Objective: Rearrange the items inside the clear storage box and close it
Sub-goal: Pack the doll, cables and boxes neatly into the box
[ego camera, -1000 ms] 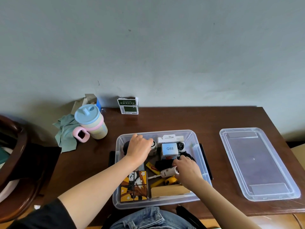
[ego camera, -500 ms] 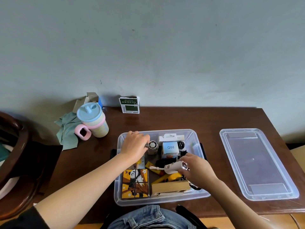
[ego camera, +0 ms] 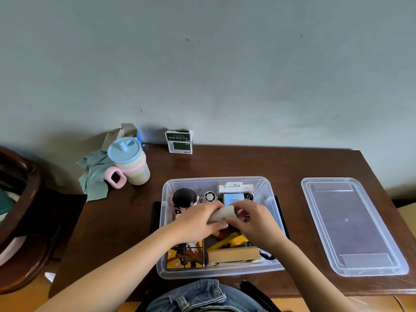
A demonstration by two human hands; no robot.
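Note:
The clear storage box (ego camera: pixel 165 194) stands lidless on the brown table near the front edge. Above its middle, my left hand (ego camera: pixel 198 221) and my right hand (ego camera: pixel 254 221) both grip a small white cylindrical item (ego camera: pixel 221 213). Inside lie a black-haired figure (ego camera: pixel 184 198), a small round fan (ego camera: pixel 209 196), a blue Q88 box (ego camera: pixel 234 199), a white packet (ego camera: pixel 235 188), a picture cube puzzle (ego camera: pixel 185 255), yellow pieces (ego camera: pixel 231 240) and a tan box (ego camera: pixel 233 255). The clear lid (ego camera: pixel 351 224) lies flat on the table to the right.
A pastel cup with a blue lid and pink handle (ego camera: pixel 128 163) stands at the back left beside a green cloth (ego camera: pixel 93 176). A small green-and-white carton (ego camera: pixel 179 141) is against the wall. A dark wooden chair (ego camera: pixel 20 221) is left of the table.
My left hand left the box's back-left corner, uncovering the black-haired figure, and joined my right hand in the middle. Both now hold the white item that the right hand lifted.

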